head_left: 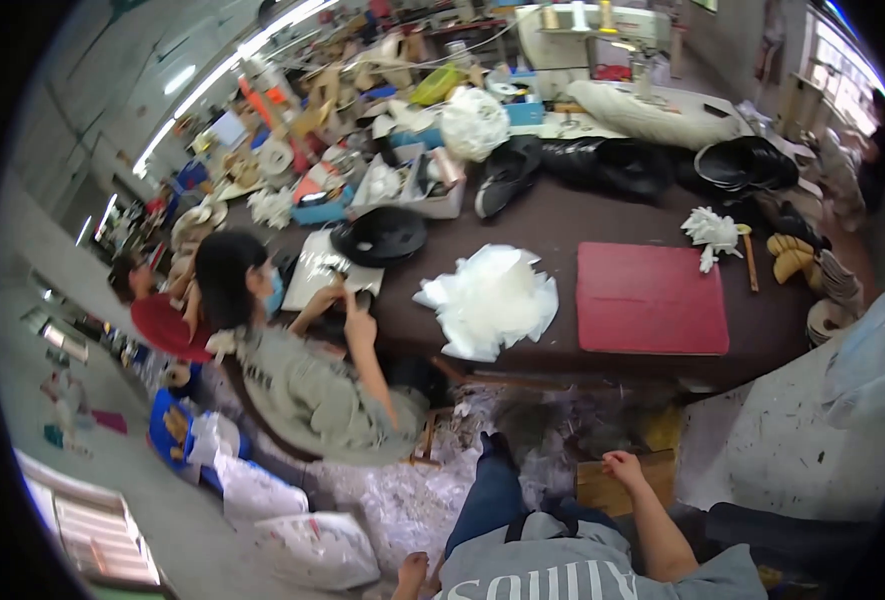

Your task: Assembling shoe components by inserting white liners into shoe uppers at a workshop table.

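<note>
The right hand (pixel 622 466) rests on a wooden box (pixel 622 482), fingers curled loosely, gripping nothing — floor scraps (pixel 412 500) could trip someone.

A single view comes from a fisheye camera worn on the person's head, the left of a side-by-side pair. It looks steeply down and forward, so the person's own grey shirt (pixel 562 570) fills the 6 o'clock edge, very near. The right hand (pixel 622 466) sits just above it, close to the lens. The dark worktable (pixel 602 225) lies farther off, spanning the middle toward 12 o'clock. A seated co-worker (pixel 292 360) shows at 9 o'clock. Straight lines bend near the black round rim. With only one view, nothing is shared with another.
</note>
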A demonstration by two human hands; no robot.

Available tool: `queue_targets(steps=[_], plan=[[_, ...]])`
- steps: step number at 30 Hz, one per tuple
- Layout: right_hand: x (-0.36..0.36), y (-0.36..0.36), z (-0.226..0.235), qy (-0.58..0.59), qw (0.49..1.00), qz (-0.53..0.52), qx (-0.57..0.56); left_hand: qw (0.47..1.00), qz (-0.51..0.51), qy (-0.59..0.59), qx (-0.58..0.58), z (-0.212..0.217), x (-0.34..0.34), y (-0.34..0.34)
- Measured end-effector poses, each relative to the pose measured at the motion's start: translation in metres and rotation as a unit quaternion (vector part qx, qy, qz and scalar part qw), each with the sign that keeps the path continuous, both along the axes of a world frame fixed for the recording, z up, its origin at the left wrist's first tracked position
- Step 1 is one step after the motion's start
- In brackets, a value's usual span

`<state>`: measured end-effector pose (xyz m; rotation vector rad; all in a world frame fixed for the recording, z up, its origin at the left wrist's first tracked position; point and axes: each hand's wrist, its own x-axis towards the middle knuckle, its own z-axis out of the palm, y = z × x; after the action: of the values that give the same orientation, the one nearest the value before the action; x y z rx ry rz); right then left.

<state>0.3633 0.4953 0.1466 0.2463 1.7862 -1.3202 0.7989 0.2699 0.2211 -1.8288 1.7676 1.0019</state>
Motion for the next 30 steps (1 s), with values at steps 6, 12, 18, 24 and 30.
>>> queue_targets(steps=[6, 12, 18, 24, 30], plan=[[0.020, 0.031, -0.068, 0.055, 0.987, -0.111, 0.103, 0.971, -0.215, 0.104, 0.003, -0.048, -0.189, -0.159], [0.014, -0.034, -0.021, 0.084, 0.957, -0.225, 0.164, 0.880, -0.306, 0.359, 0.050, -0.019, -0.426, -0.199], [-0.031, -0.099, 0.075, 0.164, 0.947, -0.206, 0.186, 0.861, -0.319, 0.381, 0.107, 0.019, -0.552, -0.212], [-0.092, -0.102, 0.091, 0.227, 0.918, -0.277, 0.169, 0.808, -0.400, 0.432, -0.011, 0.018, -0.648, -0.236], [-0.187, -0.107, 0.083, 0.250, 0.940, -0.209, 0.101, 0.760, -0.421, 0.448, -0.214, 0.020, -0.796, -0.271]])
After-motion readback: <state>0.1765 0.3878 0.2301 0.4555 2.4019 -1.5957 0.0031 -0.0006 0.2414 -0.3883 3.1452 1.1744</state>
